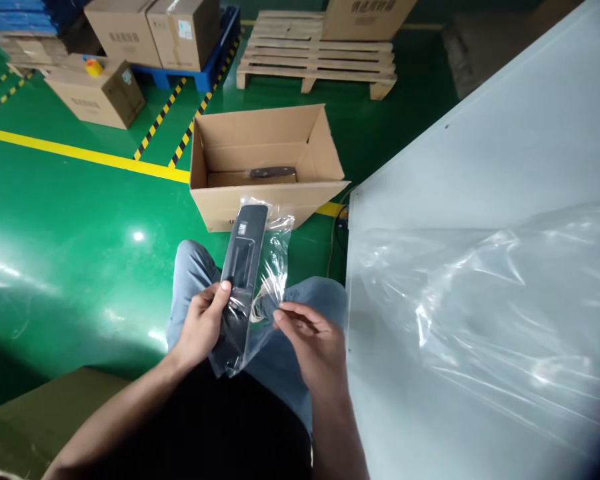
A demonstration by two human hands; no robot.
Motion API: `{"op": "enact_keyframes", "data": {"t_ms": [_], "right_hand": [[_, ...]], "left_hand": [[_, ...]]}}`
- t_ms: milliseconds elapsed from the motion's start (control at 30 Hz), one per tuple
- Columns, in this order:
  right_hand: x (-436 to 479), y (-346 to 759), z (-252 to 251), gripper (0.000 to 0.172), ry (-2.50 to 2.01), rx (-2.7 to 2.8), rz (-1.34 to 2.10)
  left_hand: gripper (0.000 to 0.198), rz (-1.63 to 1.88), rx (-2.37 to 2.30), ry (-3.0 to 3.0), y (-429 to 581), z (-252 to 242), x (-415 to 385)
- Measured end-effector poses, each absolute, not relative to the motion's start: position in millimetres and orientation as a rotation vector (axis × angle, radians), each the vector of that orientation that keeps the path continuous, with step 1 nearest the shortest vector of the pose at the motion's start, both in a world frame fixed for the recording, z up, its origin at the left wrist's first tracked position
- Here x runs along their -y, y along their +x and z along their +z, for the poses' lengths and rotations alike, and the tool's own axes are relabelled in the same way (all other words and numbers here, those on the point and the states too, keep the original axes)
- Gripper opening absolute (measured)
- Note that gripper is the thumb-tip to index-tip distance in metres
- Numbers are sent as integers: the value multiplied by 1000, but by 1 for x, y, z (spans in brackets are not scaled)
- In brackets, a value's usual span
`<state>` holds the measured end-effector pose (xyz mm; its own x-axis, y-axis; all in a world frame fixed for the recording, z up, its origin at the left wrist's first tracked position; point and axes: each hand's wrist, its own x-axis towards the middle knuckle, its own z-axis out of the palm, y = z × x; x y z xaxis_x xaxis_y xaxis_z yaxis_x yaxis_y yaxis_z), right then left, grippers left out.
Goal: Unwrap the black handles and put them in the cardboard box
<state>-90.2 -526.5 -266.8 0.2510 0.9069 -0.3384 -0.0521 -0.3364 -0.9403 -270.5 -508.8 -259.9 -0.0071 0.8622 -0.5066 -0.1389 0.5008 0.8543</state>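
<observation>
My left hand [203, 327] grips a long black flat part [243, 257] that sits inside a clear plastic bag [270, 273], held upright over my lap. The thumb presses on the part's face. My right hand [310, 340] pinches the bag's loose right edge beside the part. An open cardboard box [265, 193] stands on the green floor just beyond my knees, with one similar dark part [273, 172] lying inside on its bottom.
A white table [480, 167] fills the right side, with a stack of clear plastic bags [485, 300] on it. Closed cartons [100, 93], a blue pallet [215, 60] and a wooden pallet [320, 57] stand further back. A brown carton corner [40, 413] lies at lower left.
</observation>
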Motion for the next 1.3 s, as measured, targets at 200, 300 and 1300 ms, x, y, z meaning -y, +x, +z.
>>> {"op": "enact_keyframes", "data": {"t_ms": [200, 300, 1300], "right_hand": [[528, -96, -276, 45, -1450, 771, 1285], [536, -117, -280, 52, -1448, 798, 1237], [545, -131, -292, 37, -1452, 806, 1482]], "left_hand": [[64, 964, -1348, 690, -271, -255, 503], [61, 1034, -1496, 906, -269, -254, 504], [54, 1252, -1718, 1275, -276, -262, 506]]}}
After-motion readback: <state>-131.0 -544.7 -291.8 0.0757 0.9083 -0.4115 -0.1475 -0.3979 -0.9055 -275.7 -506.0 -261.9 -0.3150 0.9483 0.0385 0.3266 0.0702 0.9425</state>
